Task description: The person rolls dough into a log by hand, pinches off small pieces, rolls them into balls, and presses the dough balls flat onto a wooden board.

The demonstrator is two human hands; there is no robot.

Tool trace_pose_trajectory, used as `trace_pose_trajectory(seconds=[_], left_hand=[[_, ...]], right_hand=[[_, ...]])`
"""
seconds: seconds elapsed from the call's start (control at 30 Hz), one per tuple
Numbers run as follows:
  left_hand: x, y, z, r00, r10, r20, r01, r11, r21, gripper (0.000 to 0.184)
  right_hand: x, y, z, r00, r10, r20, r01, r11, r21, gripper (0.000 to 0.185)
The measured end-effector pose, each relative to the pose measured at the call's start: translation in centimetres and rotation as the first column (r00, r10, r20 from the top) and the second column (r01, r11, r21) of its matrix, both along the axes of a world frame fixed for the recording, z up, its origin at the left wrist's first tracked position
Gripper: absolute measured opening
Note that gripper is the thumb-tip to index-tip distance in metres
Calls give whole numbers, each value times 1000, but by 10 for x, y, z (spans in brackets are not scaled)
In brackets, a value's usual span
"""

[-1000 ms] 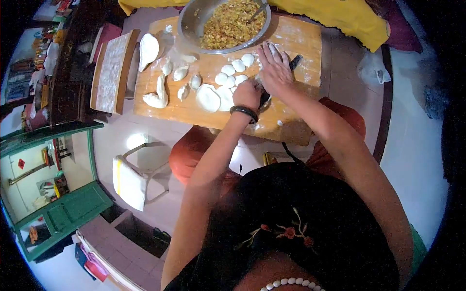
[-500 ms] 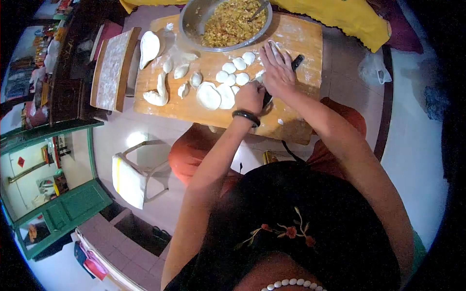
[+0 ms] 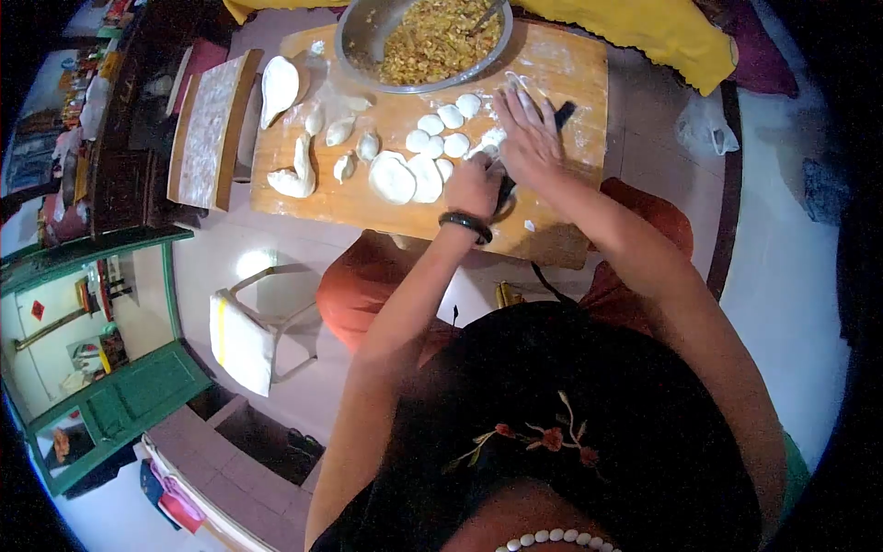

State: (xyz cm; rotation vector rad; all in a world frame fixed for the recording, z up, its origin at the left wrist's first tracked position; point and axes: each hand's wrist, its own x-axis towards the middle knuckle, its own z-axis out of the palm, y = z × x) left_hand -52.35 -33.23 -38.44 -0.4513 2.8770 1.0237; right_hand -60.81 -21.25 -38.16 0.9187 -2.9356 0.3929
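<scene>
My right hand (image 3: 529, 143) lies palm down with its fingers stretched out, over a dark-ended rod that looks like a rolling pin (image 3: 565, 112). The rod's other end shows beside my left wrist. Closed fingers of my left hand (image 3: 473, 187) pinch the edge of a white piece of dough (image 3: 491, 141), partly hidden between the hands. To the left lie two flat dough rounds (image 3: 394, 179), partly overlapping. Several small dough discs (image 3: 451, 116) sit just beyond my left hand.
A metal bowl (image 3: 348, 60) of chopped filling stands at the table's far edge. Several filled dumplings (image 3: 340, 131) and larger dough pieces (image 3: 279, 90) lie on the left of the floured wooden table (image 3: 303, 210). A floured board (image 3: 210, 138) and a chair (image 3: 243, 342) stand further left.
More of the white dough shows between my hands. My right hand has shifted slightly over the rod, and the whole view has moved a little.
</scene>
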Motion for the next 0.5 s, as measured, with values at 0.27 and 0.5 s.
trace_pose_trajectory(seconds=[0.27, 0.5], left_hand=[[10, -26, -31, 961, 130, -244, -110, 989, 94, 16], [21, 2, -9, 993, -3, -118, 15, 995, 95, 39]], right_hand=[[35, 58, -4, 998, -51, 20, 51, 998, -26, 64], [15, 20, -1, 999, -47, 21, 48, 998, -41, 70]])
